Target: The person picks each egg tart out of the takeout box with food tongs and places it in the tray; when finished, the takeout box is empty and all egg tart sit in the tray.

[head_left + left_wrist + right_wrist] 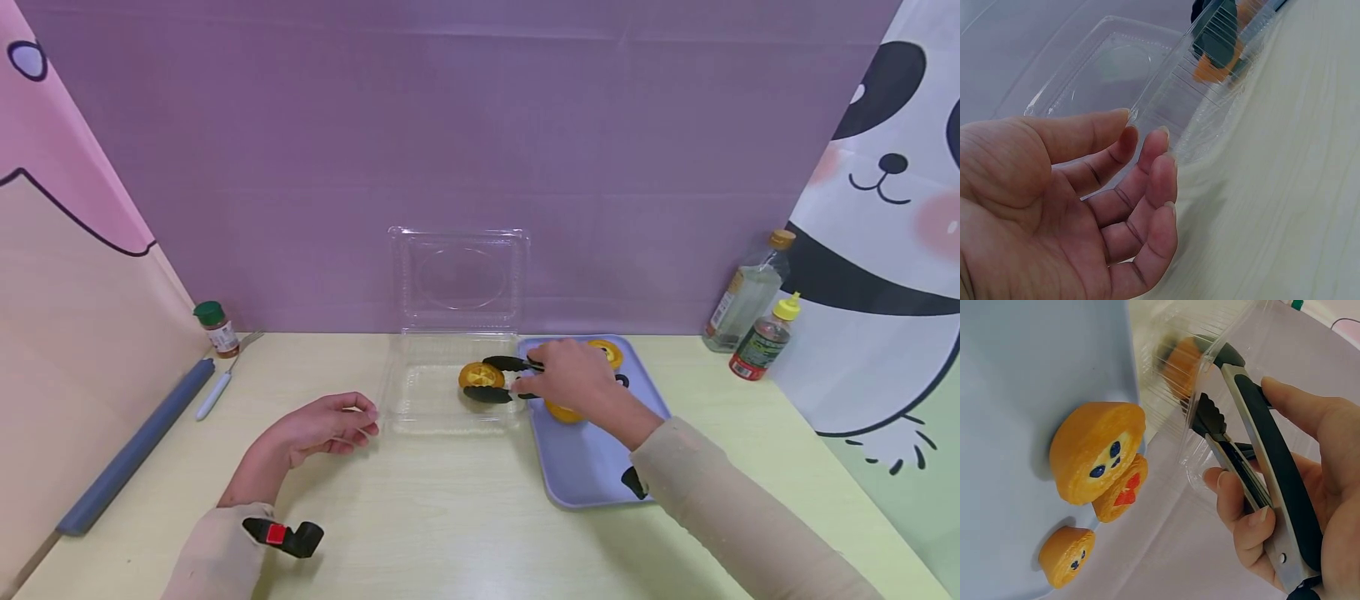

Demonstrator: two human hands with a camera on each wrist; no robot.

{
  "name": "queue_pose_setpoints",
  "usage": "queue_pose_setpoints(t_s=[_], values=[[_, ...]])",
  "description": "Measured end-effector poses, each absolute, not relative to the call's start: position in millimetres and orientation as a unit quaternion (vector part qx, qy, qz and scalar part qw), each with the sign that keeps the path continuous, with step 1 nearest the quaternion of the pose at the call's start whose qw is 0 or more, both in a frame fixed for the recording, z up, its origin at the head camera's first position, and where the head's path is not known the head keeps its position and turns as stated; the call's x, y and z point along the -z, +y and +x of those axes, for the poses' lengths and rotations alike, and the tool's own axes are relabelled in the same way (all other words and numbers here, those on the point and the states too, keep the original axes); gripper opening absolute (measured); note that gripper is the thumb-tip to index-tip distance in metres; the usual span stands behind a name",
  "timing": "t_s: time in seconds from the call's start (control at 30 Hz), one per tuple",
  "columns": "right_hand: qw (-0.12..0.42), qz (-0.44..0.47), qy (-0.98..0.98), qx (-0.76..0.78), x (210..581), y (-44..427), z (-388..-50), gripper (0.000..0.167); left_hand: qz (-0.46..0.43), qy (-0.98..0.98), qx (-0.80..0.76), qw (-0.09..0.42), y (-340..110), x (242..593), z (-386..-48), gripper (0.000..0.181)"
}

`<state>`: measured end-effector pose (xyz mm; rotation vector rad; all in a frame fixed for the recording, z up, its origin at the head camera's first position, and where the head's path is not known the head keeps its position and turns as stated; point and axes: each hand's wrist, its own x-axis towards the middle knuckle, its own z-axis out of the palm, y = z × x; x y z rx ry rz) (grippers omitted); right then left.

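Observation:
My right hand (576, 379) holds metal-and-black tongs (1275, 469). Their black tips lie on either side of a golden tart (481, 375) with a yellow slice-like pattern, inside a clear plastic container (420, 423). The container's hinged lid (461, 317) stands raised at the back. At the container's left edge, my left hand (330, 427) pinches the rim between thumb and index finger, the other fingers loosely curved. More tarts sit on a lilac tray (585, 479) under my right arm: a large one with blue dots (1094, 453), one with a red mark (1124, 490) and a small one (1065, 556).
At the right back stand a clear bottle with an orange cap (750, 292) and a yellow-topped bottle (763, 342). On the left are a green-lidded jar (219, 329), a fork with a pale handle (215, 395) and a long blue-grey roll (138, 446). A purple cloth (465, 125) hangs behind.

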<state>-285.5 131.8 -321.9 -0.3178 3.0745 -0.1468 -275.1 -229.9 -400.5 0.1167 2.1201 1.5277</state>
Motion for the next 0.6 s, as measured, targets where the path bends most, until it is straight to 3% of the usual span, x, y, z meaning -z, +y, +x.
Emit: queue_pose_setpoints(t_s=[0.4,0.6], values=[[-0.026,-0.135,0.988,0.067,326.1,140.4,-282.0,0.053,0.043,0.784,-0.561,0.262,-229.4,400.6,-275.7,0.03],[-0.023,-0.124,0.989,0.076,321.5,144.9,-275.9,0.062,0.044,0.786,-0.557,0.263,-229.5,400.6,-275.6,0.032]])
